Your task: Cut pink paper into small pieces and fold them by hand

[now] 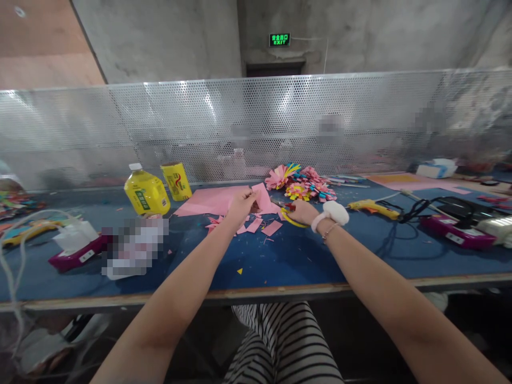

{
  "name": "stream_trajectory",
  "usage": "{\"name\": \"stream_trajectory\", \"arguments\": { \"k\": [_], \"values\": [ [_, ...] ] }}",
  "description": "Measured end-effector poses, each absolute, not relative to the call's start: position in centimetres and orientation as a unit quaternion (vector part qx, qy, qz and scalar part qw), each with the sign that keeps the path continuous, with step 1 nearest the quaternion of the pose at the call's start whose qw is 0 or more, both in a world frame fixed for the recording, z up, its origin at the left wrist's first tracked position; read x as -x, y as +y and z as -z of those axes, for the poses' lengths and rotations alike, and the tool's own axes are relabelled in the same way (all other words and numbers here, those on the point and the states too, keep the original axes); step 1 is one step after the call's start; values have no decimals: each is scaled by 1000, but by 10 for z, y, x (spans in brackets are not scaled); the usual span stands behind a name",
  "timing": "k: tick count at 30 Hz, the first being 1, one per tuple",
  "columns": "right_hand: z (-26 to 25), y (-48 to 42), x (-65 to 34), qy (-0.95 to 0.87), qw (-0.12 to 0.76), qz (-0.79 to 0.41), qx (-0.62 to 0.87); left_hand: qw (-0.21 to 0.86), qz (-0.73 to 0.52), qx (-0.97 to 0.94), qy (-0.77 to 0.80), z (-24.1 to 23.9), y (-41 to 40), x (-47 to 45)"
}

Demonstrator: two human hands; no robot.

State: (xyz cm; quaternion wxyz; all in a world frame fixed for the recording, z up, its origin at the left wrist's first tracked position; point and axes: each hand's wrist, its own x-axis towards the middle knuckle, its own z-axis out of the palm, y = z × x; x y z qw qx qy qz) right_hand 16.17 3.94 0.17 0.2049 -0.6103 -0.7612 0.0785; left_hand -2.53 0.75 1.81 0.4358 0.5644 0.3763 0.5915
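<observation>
Over the middle of the blue table, my left hand (242, 206) is closed, its thumb and fingers pinching a piece of pink paper (263, 198). My right hand (303, 211), just to the right, grips yellow-handled scissors (295, 220); the blades point toward the paper, but whether they touch it I cannot tell. Beneath and between the hands lie cut pink paper pieces (272, 229). A larger pink sheet (204, 201) lies flat behind my left hand. Paper flowers (300, 184) in pink, yellow and blue are heaped behind my right hand.
A yellow-liquid bottle (146, 192) and a yellow can (176, 182) stand at left. Purple power strips (456, 232) with cables sit on both sides. A yellow glue gun (374, 208) lies right. Behind rises a perforated metal screen (180, 122). The table's front edge (280, 292) is close.
</observation>
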Motion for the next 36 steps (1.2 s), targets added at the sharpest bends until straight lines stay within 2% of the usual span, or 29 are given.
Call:
{"name": "stream_trajectory", "arguments": {
  "k": [2, 6, 11, 14, 21, 24, 26, 28, 31, 34, 36],
  "values": [
    [1, 42, -164, -761, 202, -85, 610, 429, -582, -572, 387, -16, 9, 25],
    [2, 42, -161, -787, 291, -124, 530, 425, -565, -583, 401, -11, 9, 21],
    [-4, 35, -150, -742, 421, -342, 394, 446, -547, -581, 405, -7, 10, 16],
    [-5, 31, -145, -682, 436, -453, 372, 459, -533, -586, 403, -5, 12, 15],
    [-4, 29, -143, -657, 429, -505, 358, 456, -523, -591, 412, -2, 15, 15],
    [-7, 27, -143, -669, 420, -488, 372, 441, -522, -600, 415, -2, 14, 15],
    [-8, 26, -145, -705, 401, -422, 405, 432, -520, -611, 412, -3, 13, 15],
    [-7, 26, -148, -760, 349, -279, 472, 422, -516, -622, 411, -4, 11, 16],
    [-1, 30, -154, -786, 201, -55, 582, 400, -519, -628, 419, -6, 11, 18],
    [6, 37, -158, -766, 109, -33, 633, 372, -530, -635, 421, -6, 12, 21],
    [9, 40, -159, -755, 124, -65, 641, 367, -540, -630, 421, -5, 13, 21]
  ]
}}
